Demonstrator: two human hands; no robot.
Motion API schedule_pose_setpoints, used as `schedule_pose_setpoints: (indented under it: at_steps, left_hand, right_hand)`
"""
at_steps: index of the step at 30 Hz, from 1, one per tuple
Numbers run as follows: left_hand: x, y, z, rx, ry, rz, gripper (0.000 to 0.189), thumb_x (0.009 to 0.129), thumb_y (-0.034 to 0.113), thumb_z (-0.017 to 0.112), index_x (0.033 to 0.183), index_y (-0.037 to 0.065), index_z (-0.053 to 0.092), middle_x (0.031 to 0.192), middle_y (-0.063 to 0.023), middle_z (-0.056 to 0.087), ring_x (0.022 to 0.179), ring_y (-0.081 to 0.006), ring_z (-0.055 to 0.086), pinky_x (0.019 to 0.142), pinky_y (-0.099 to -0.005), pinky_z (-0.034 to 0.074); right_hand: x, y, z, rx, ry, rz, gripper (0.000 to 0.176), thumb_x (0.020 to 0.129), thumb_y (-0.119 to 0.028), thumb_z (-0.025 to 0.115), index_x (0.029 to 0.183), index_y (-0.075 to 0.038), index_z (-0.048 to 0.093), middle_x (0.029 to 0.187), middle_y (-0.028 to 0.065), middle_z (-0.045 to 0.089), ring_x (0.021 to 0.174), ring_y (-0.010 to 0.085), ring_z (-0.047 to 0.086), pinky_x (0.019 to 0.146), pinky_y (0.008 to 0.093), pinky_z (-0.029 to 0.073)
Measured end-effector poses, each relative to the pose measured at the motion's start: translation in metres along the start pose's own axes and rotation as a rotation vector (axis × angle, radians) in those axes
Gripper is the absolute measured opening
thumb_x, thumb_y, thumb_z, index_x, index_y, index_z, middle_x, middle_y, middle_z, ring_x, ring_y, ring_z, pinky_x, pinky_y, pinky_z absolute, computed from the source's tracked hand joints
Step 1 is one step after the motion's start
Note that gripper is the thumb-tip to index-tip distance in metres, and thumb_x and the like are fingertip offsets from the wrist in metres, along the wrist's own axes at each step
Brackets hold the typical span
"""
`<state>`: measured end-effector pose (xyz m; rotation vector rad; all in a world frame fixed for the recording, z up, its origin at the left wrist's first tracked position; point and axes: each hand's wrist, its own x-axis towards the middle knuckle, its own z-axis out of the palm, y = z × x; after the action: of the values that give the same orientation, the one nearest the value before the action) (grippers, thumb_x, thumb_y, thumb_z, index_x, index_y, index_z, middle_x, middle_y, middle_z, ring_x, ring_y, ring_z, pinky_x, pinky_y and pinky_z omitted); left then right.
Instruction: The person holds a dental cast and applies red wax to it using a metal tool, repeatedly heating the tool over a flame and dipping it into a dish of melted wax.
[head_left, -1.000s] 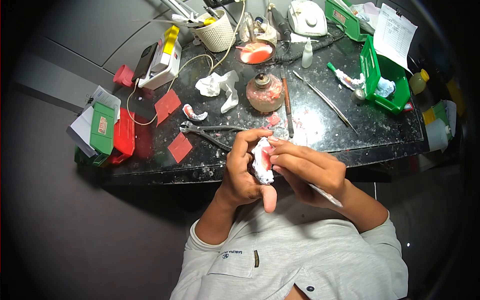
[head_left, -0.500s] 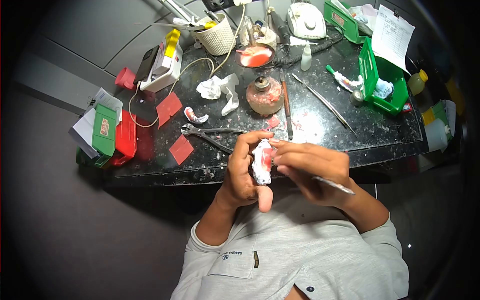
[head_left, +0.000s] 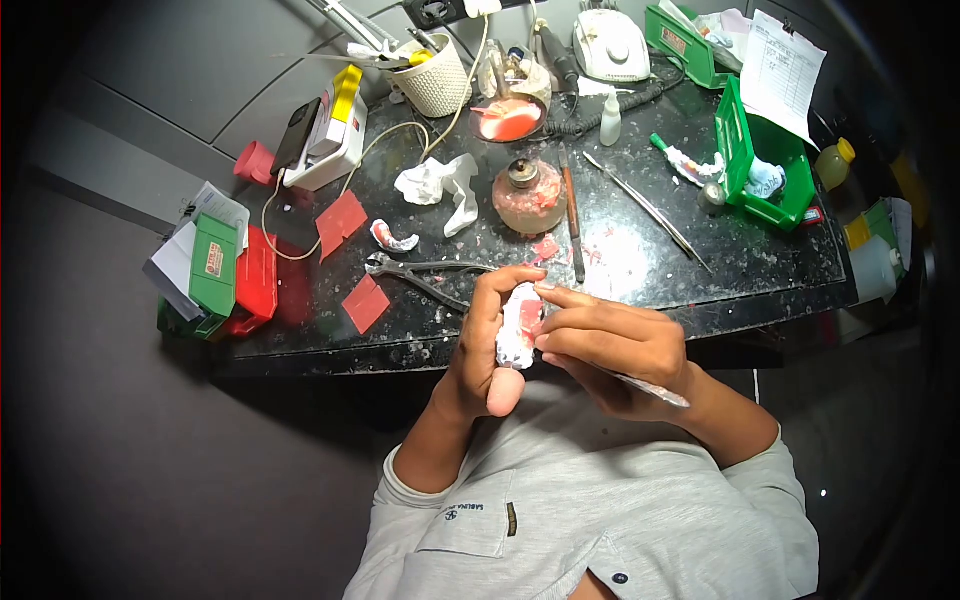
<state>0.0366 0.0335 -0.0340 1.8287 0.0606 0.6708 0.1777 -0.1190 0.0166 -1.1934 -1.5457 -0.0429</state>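
Observation:
In front of my chest, my left hand (head_left: 470,350) is wrapped around a white plaster dental cast (head_left: 510,345) held upright, with the thumb at its lower end. A patch of pink wax (head_left: 531,315) covers part of the cast's right side. My right hand (head_left: 635,345) grips a slim metal hand tool (head_left: 655,391), whose flat end sticks out at lower right. Its working tip is hidden behind the fingers, which are right at the wax. Just beyond my left hand lie metal pliers (head_left: 425,278) and a pink wax sheet (head_left: 366,304).
A glass spirit burner (head_left: 530,205) stands mid-bench, beside a brown-handled wax knife (head_left: 573,215). Behind it is a dish of red wax (head_left: 508,118). A long metal instrument (head_left: 650,212) and a green bin (head_left: 765,190) are to the right; a smaller cast (head_left: 393,237) lies left.
The cast has shifted slightly left and turned, showing more of its white face. My right hand has moved a little left, its fingers closer against the wax.

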Motion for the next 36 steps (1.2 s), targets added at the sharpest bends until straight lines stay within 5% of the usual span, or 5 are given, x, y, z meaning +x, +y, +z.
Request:
schedule_pose_setpoints:
  at_steps: [18,23,28,32,36]
  left_hand:
    - [0.004,0.013,0.006,-0.179,0.055,-0.118,0.129,0.065,0.097,0.047,0.14,-0.008,0.043,0.128,-0.0133,0.054,0.115,-0.02,0.057,0.102,-0.0336,0.046]
    - [0.011,0.021,-0.001,-0.321,0.069,-0.224,0.139,0.055,0.105,0.026,0.138,-0.004,0.046,0.083,-0.0022,0.059,0.07,-0.0053,0.045,0.065,-0.0201,0.036]
    - [0.014,0.02,-0.006,-0.481,0.094,-0.208,0.143,0.057,0.106,0.018,0.143,-0.004,0.044,0.074,-0.0063,0.06,0.06,-0.0078,0.044,0.056,-0.0208,0.035]
    - [0.018,0.033,-0.005,-0.626,0.186,-0.229,0.124,0.08,0.097,0.024,0.146,-0.006,0.042,0.073,-0.0123,0.058,0.062,-0.0107,0.05,0.052,-0.0206,0.039]
    - [0.019,0.028,-0.013,-0.892,0.016,-0.144,0.082,0.1,0.052,0.049,0.155,-0.005,0.029,0.123,-0.0369,0.057,0.066,-0.0157,0.054,0.056,-0.0238,0.043]
  right_hand:
    - [0.001,0.001,-0.005,0.156,-0.004,0.062,0.014,0.083,0.005,0.074,0.097,0.003,0.073,0.092,0.0158,0.075,0.104,0.035,0.074,0.099,0.0469,0.056]
    - [0.0,0.022,-0.024,0.307,0.171,0.189,0.012,0.09,-0.009,0.076,0.097,0.0,0.076,0.099,0.013,0.077,0.11,0.0337,0.073,0.103,0.0484,0.053]
    - [-0.002,0.037,-0.034,0.089,0.349,0.081,0.004,0.093,-0.004,0.072,0.093,-0.001,0.073,0.089,0.0105,0.074,0.083,0.0233,0.075,0.083,0.0406,0.061]
    - [-0.006,0.044,-0.035,-0.135,0.384,0.143,0.007,0.096,-0.007,0.071,0.098,-0.001,0.07,0.086,0.0085,0.072,0.074,0.018,0.074,0.066,0.0301,0.058]
    - [-0.008,0.039,-0.034,-0.055,0.401,0.265,0.009,0.098,-0.009,0.069,0.099,-0.001,0.068,0.083,0.0069,0.07,0.064,0.0133,0.071,0.053,0.0242,0.053]
